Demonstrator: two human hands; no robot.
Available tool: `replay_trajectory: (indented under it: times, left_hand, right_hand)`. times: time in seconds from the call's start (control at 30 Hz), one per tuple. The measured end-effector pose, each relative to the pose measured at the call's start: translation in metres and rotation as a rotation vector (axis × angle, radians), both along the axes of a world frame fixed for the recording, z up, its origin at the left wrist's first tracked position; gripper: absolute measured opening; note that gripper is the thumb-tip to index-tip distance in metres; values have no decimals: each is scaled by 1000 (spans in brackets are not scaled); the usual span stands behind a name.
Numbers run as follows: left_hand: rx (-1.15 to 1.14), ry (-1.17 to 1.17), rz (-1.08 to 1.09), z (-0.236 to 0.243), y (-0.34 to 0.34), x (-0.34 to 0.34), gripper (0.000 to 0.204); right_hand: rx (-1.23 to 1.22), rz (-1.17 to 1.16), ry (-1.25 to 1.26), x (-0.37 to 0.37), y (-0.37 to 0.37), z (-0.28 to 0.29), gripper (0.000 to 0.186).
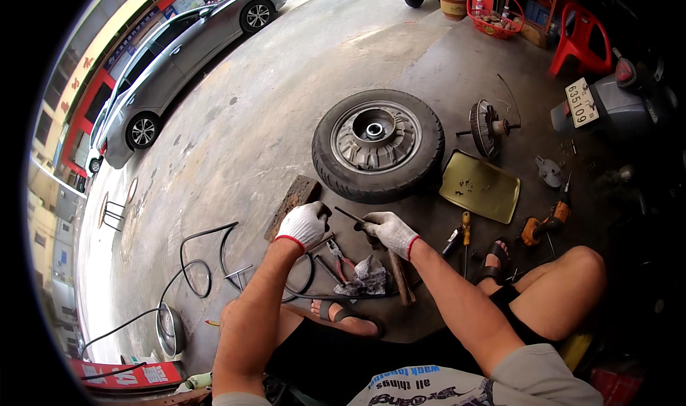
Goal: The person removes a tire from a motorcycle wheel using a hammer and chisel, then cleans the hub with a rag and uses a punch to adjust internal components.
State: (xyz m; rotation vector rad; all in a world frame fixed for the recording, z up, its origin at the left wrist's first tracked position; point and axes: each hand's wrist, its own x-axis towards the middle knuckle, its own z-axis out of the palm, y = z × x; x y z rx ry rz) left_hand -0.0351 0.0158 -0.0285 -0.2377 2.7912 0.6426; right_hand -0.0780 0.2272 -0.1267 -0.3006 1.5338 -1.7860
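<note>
My left hand [304, 224], in a white knitted glove with a red cuff, is closed at the fingertips; whatever it may hold is hidden. Just right of it, my right hand [391, 232], gloved alike, grips a thin dark rod [348, 213] that points toward the left hand. Both hands hover over the floor in front of a wheel with a tyre [336, 170], lying flat with its hub facing up. A worn block [292, 204] lies beside the left hand. Beneath the hands are pliers [339, 254], a crumpled grey rag [368, 276] and a hammer [400, 277].
Right of the wheel lie a motor core [486, 129], a yellow tray [500, 209] with small parts, a screwdriver [466, 227] and an orange power drill [544, 226]. A black hose [184, 252] loops at left near a metal bowl [176, 334]. A scooter [618, 106] stands right.
</note>
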Motion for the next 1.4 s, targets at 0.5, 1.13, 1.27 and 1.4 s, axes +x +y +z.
replay_trajectory:
  times: [0.5, 1.13, 1.27, 1.4]
  left_hand:
    - [-259, -395, 604, -264, 33, 57, 46]
    - [854, 324, 1107, -234, -11, 52, 21]
    - [942, 426, 1045, -175, -1, 37, 19]
    - [1026, 544, 982, -135, 29, 26, 15]
  right_hand:
    - [-158, -4, -279, -11, 12, -47, 31]
    - [317, -256, 406, -6, 1, -32, 21]
    - [289, -286, 409, 4, 3, -26, 22]
    - [319, -325, 535, 11, 0, -24, 20]
